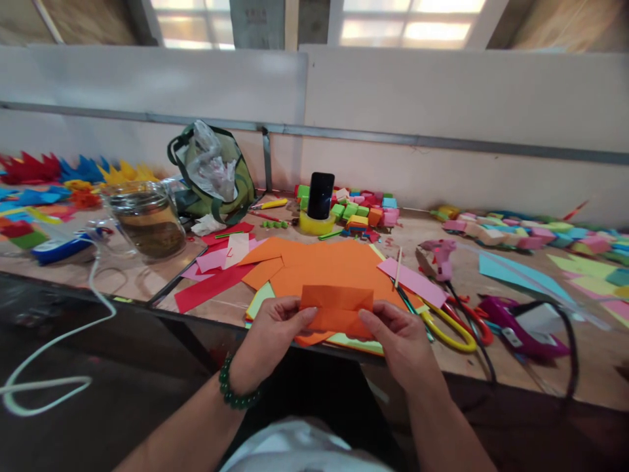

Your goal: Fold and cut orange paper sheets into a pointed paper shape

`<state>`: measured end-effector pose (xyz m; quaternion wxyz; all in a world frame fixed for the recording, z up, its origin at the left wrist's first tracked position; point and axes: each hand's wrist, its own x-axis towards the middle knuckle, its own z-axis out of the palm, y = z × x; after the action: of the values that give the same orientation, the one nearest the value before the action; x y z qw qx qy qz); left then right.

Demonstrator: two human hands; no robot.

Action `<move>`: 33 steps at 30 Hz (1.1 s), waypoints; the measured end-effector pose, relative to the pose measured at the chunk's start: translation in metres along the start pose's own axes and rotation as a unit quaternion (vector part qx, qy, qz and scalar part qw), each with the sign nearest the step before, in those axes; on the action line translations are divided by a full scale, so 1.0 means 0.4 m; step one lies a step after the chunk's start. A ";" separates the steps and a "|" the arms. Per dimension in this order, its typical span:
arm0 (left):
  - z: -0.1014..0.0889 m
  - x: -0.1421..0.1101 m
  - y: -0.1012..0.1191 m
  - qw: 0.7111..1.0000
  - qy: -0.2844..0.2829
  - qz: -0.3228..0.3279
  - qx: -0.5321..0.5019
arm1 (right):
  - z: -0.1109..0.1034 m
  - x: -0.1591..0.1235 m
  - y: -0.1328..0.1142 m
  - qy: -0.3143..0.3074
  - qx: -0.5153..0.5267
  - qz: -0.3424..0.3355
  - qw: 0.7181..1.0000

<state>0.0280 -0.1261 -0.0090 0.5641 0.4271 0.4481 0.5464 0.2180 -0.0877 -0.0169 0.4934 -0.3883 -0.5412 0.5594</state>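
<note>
Between my two hands is a creased piece of orange paper [338,303], held at its left and right edges just above the table's front edge. My left hand [275,334], with a green bead bracelet at the wrist, pinches the left edge, thumb on top. On the opposite side my right hand [405,337] grips the right edge the same way. Larger orange sheets [324,259] lie beneath and beyond it. Pink and red paper strips [206,288] lie to the left, and a pink strip [415,282] rests to the right.
Yellow-handled scissors [455,335], a pink glue gun [441,255] and a purple tool [521,328] with a black cord lie right. A phone [321,195] stands on a yellow tape roll [316,225] before folded paper blocks [361,210]. Left are a glass jar [147,226] and a green bag [236,170].
</note>
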 end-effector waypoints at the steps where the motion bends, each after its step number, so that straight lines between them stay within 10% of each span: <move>1: 0.000 -0.001 0.002 1.000 0.001 0.003 0.002 | -0.002 -0.001 0.001 0.007 -0.012 -0.006 1.000; 33: -0.023 0.010 -0.004 0.999 -0.021 -0.039 -0.011 | 0.004 -0.013 -0.017 -0.086 0.001 0.054 0.995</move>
<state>0.0194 -0.1221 -0.0130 0.5990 0.4146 0.4462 0.5198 0.2184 -0.0935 -0.0104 0.4143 -0.3669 -0.5590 0.6175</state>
